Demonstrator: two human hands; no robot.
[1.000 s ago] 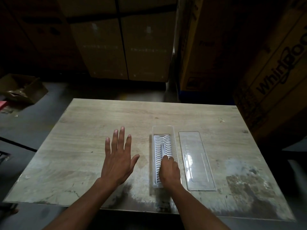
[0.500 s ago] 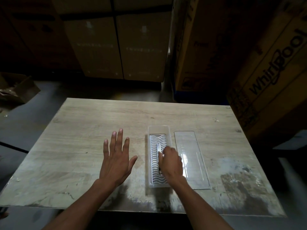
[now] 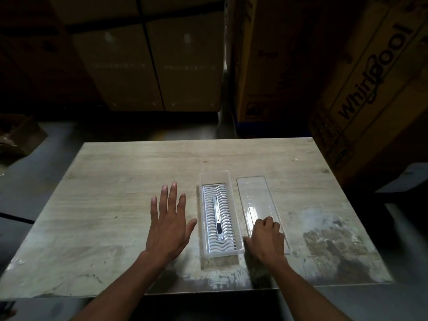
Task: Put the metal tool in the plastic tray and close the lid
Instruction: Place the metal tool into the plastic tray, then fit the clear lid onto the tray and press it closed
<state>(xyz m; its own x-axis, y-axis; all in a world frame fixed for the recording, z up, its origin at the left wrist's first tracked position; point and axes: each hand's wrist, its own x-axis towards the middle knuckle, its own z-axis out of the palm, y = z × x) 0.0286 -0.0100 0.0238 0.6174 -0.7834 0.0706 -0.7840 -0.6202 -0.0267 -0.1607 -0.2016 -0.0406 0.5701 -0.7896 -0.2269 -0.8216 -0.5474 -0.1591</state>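
A: Where's the metal tool?

B: Lying lengthwise in the plastic tray, on the ribbed white insert, roughly centred. No hand is touching it, so I'd judge the first half of the task done.

A: And the lid?

B: Flat on the desk, just beside the tray on its right and parallel to it. The right hand rests on the lid's near end, fingers curled over it.

A: Is that grip actually clenched on the lid?

B: I cannot tell. The fingers are bent and the thumb side sits at the lid's left edge, but whether they have hold of the plastic or merely press on it isn't visible (the lid is clear and the light is poor).

A: The left hand?

B: Released, empty, fingers spread, palm down just left of the tray; the thumb tip comes close to the tray wall, but contact is unclear.

A: What could go wrong from here?

B: Mostly the lid. It's thin and lies flat, so getting under an edge may make it skid toward the desk's near edge. Held by one end only, the far end could sag and come down askew, catching the tray rim instead of seating. And since the tray is light, a push during closing might slide it unless the left hand steadies it.
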